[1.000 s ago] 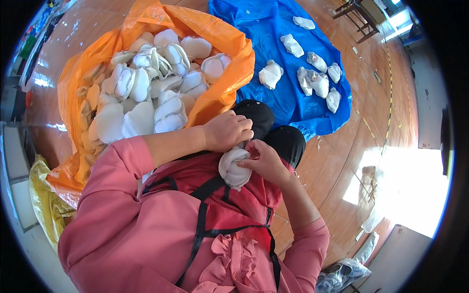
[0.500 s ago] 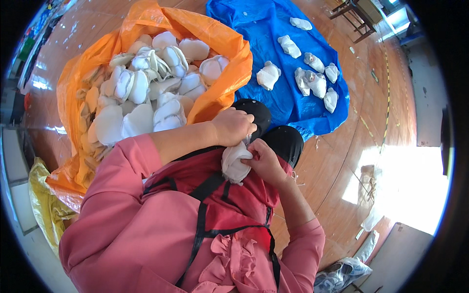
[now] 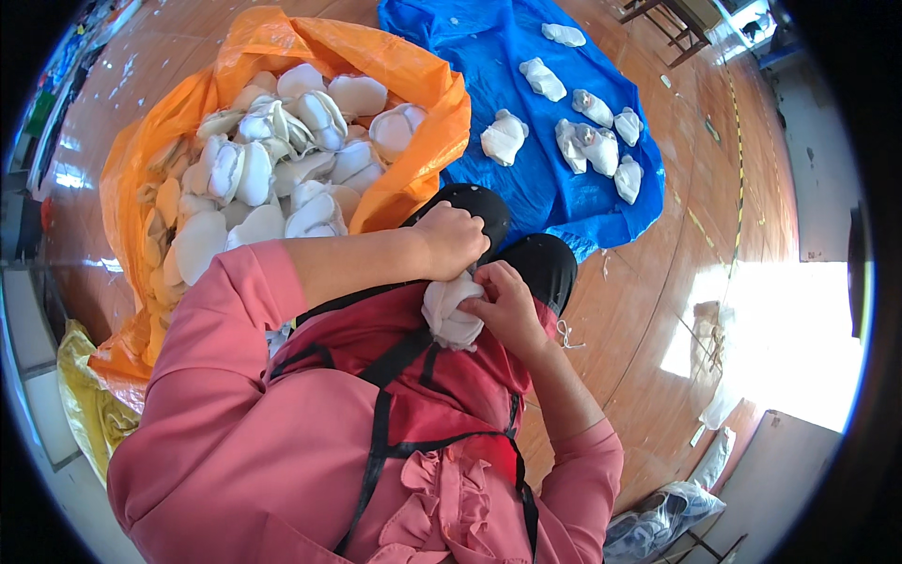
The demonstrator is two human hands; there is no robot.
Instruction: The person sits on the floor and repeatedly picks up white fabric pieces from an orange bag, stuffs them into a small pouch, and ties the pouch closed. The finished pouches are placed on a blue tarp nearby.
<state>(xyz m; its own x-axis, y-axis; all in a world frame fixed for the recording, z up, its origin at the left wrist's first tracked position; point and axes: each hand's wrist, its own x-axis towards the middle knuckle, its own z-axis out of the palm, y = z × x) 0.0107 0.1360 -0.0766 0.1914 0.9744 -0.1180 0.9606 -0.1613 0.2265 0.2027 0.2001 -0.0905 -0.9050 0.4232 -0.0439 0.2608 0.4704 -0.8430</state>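
Over my lap, a bundle of white, rounded padded pieces [image 3: 447, 315] rests against the red apron. My left hand [image 3: 451, 242] is closed in a fist at the bundle's upper end; the part inside the fist is hidden. From the other side, my right hand [image 3: 505, 305] pinches the bundle's right edge between thumb and fingers. Many loose pads of the same kind, white and cream [image 3: 252, 174], fill the orange plastic sack [image 3: 442, 103] to the left and ahead.
Several white bundles [image 3: 505, 137] lie apart on a blue plastic sheet [image 3: 564, 202] ahead to the right. A yellow sack [image 3: 89, 395] is at the far left, a clear plastic bag [image 3: 667, 517] at the lower right. A wooden stool [image 3: 678, 28] stands at the far right.
The view has shifted a little. The bundle is turned slightly, and my right-hand fingers have moved up along its edge. My left fist keeps its place at the upper end.
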